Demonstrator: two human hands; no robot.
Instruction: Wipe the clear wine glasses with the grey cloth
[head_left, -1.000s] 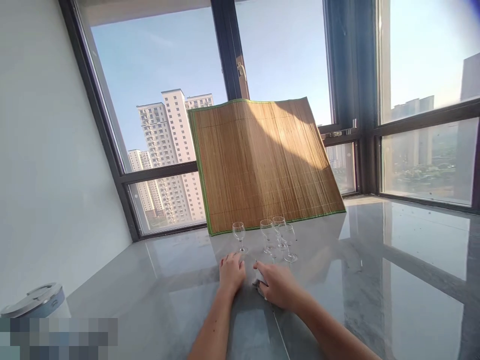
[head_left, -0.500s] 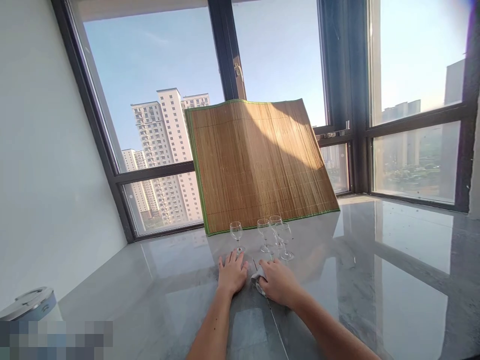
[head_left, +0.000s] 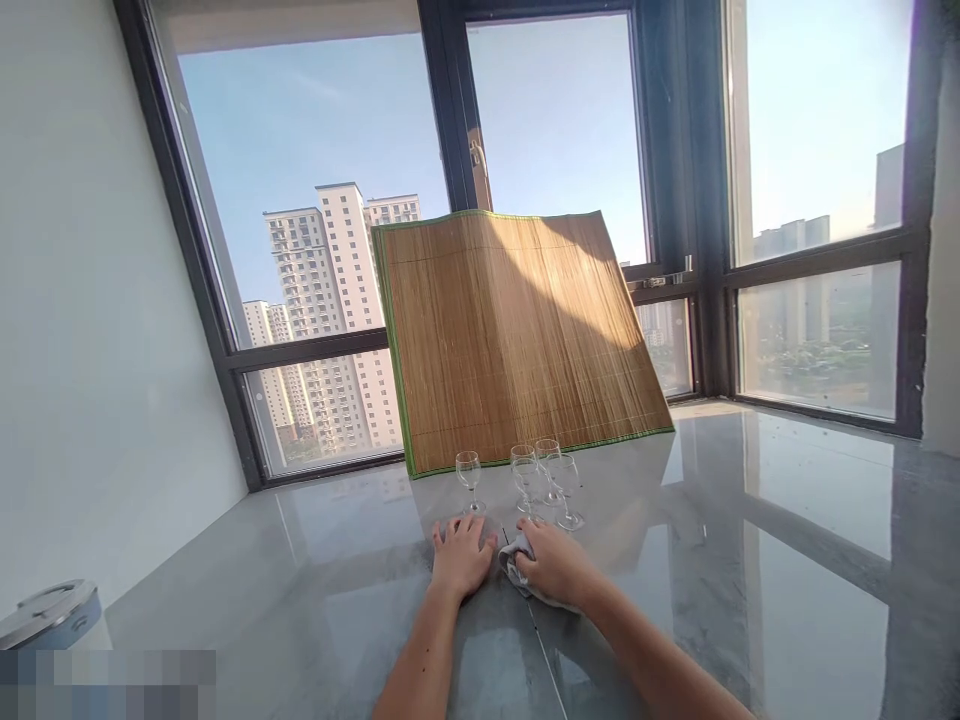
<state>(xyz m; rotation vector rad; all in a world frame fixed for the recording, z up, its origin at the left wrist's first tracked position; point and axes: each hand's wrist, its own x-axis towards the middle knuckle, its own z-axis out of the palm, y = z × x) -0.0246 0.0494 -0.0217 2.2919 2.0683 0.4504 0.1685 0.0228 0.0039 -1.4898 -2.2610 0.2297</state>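
While right grip point(head_left: 556, 563) holds cloth point(head_left: 514, 562) | juts left | long axis unclear

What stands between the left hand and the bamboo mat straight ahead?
One upright stemmed glass stands between the left hand and the bamboo mat, in the head view.

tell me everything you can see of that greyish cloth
The cloth is whitish-grey, apparently soft fabric, bunched and creased. The right hand grips it, hiding part of it. It seems to rest on the glossy grey surface, just right of the left hand and nearer the camera than the wine glasses.
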